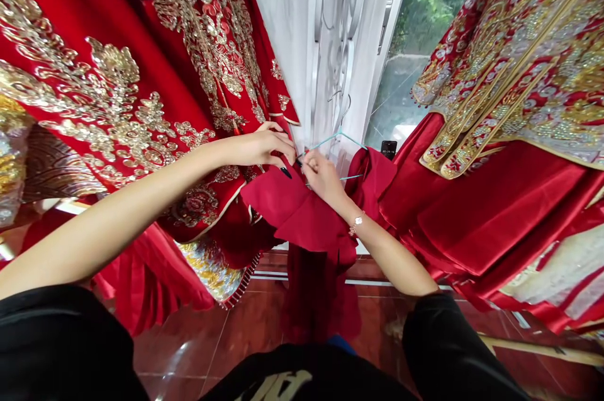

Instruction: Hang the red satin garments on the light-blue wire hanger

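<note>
A dark red dress (pixel 306 215) with wide, ruffled panels hangs in front of me on a thin turquoise wire hanger (pixel 340 133). My left hand (pixel 270 146) is at the dress's left shoulder, fingers bent down onto the fabric by the hanger's left end; its dark nails show. Close against it, my right hand (pixel 323 178) pinches the same spot, fingertips pressed together and a bracelet (pixel 355 225) on the wrist. What exactly lies between the fingertips is partly hidden. On the right, the dress's other shoulder (pixel 372 174) drapes over the hanger.
A red gown with gold sequin embroidery (pixel 113 67) hangs close on the left. To the right hangs a beaded red-and-gold jacket (pixel 514 73) above a red satin skirt (pixel 476 218). White curtain (pixel 287 4) and a window (pixel 434 4) are behind. Reddish tiles (pixel 245 325) cover the floor.
</note>
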Available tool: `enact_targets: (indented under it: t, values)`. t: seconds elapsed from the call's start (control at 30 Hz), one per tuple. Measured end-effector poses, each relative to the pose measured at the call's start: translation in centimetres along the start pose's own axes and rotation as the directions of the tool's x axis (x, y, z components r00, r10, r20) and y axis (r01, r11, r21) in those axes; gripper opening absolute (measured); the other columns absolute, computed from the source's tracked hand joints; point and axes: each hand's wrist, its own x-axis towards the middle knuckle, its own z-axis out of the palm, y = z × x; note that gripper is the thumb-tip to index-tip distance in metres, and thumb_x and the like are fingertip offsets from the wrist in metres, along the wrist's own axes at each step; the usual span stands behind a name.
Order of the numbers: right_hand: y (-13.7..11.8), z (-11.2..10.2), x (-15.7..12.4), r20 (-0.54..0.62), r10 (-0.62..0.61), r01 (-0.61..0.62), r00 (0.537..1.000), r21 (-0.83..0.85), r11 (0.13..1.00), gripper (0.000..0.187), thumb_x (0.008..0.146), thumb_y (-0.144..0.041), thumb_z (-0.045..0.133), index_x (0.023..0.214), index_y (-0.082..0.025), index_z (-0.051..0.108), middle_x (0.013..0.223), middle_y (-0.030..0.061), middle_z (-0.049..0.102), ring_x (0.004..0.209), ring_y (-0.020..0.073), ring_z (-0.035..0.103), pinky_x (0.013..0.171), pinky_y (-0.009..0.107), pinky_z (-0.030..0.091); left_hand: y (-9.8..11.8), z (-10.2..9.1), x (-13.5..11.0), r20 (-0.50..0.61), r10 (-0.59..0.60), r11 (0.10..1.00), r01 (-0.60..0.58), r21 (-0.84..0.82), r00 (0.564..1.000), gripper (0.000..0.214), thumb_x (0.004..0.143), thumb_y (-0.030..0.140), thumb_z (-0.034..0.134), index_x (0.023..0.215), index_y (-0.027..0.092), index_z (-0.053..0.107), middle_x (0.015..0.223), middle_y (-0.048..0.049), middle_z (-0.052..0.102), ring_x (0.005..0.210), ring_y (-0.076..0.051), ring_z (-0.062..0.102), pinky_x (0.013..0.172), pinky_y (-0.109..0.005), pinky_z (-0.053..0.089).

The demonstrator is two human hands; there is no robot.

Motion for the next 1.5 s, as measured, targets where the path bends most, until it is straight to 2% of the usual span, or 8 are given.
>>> enact_targets:
  t: [0.1,0.23,0.37,0.77,0.9,1.13,1.33,1.5]
  values:
    - [0.9,0.1,-0.3,-0.094,0.124,-0.103,0.988,0.203,0.974,0.013,0.082,-0.026,0.056,0.088,-0.026,0.044,0.06,-0.0096,0.043,0.055,0.0128,0.043,0.06,0.027,0.034,0.0,0.1,-0.3,0.009,-0.01,1.0,0.01,-0.004,1.0,0.033,0.1,0.046,0.05,0.089,0.026,0.073,0.093,-0.0008,0.073,0.095,-0.016,0.061,0.109,-0.037,0.016]
    - [1.6,0.7,-0.6,0.033,0.174,-0.17,0.984,0.444,0.88,0.026,0.076,-0.03,0.06,0.095,-0.026,0.043,0.057,-0.0129,0.042,0.049,0.01,0.038,0.054,0.024,0.031,-0.1,0.1,-0.3,0.005,-0.015,1.0,0.015,-0.011,1.0,0.032,0.1,0.046,0.05,0.089,0.026,0.073,0.093,-0.0006,0.073,0.095,-0.016,0.061,0.108,-0.035,0.015]
    - [1.2,1.0,-0.8,-0.006,0.233,-0.189,0.973,0.563,0.805,0.035,0.071,-0.029,0.06,0.098,-0.028,0.038,0.061,-0.0135,0.047,0.045,0.0082,0.039,0.049,0.022,0.029,-0.2,0.2,-0.2,0.014,-0.015,0.999,0.015,-0.029,1.0,0.032,0.1,0.046,0.05,0.089,0.026,0.073,0.092,-0.0008,0.073,0.095,-0.017,0.061,0.107,-0.035,0.016]
    - [0.8,1.0,-0.4,0.101,0.233,-0.251,0.967,0.526,0.813,0.024,0.068,-0.026,0.057,0.088,-0.025,0.044,0.056,-0.0117,0.049,0.045,0.0073,0.04,0.047,0.021,0.03,-0.5,0.3,-0.1,0.002,-0.035,0.996,0.035,-0.076,0.999,0.041,0.096,0.058,0.052,0.086,0.025,0.074,0.087,-0.001,0.072,0.093,-0.017,0.058,0.102,-0.034,0.018]
    - [0.3,0.9,-0.3,-0.01,0.296,-0.239,0.955,0.565,0.789,0.032,0.069,-0.026,0.058,0.093,-0.028,0.037,0.057,-0.0143,0.048,0.043,0.0068,0.038,0.046,0.02,0.027,-0.4,0.3,-0.1,-0.005,-0.023,0.997,0.022,-0.068,1.0,0.044,0.096,0.061,0.05,0.087,0.026,0.075,0.086,-0.0009,0.072,0.092,-0.017,0.058,0.101,-0.034,0.019]
    - [0.0,0.7,-0.3,0.13,0.279,-0.304,0.951,0.547,0.78,0.033,0.065,-0.025,0.052,0.096,-0.026,0.041,0.054,-0.0146,0.051,0.041,0.0067,0.037,0.045,0.019,0.028,-0.5,0.6,0.0,-0.017,-0.009,0.999,0.008,-0.043,1.0,0.046,0.096,0.063,0.049,0.086,0.027,0.075,0.083,-0.0009,0.072,0.097,-0.018,0.059,0.102,-0.035,0.021]
    - [0.6,0.3,0.0,0.131,0.159,-0.185,0.978,0.219,0.958,0.006,0.078,-0.019,0.049,0.08,-0.023,0.054,0.054,-0.0074,0.049,0.05,0.0123,0.045,0.055,0.026,0.034,-0.7,0.6,0.0,-0.031,-0.016,0.999,0.014,-0.04,0.999,0.039,0.096,0.057,0.052,0.086,0.027,0.074,0.086,-0.0001,0.073,0.093,-0.017,0.059,0.103,-0.034,0.02]
    - [-0.3,0.2,0.1,0.126,-0.034,0.065,0.991,-0.251,0.966,0.02,0.09,-0.011,0.045,0.083,-0.022,0.06,0.065,0.0001,0.058,0.062,0.0181,0.054,0.063,0.029,0.033,-0.8,0.3,-0.4,-0.016,0.002,1.0,-0.002,-0.018,1.0,0.033,0.098,0.05,0.053,0.089,0.026,0.074,0.089,-0.0002,0.074,0.093,-0.016,0.06,0.103,-0.033,0.021]
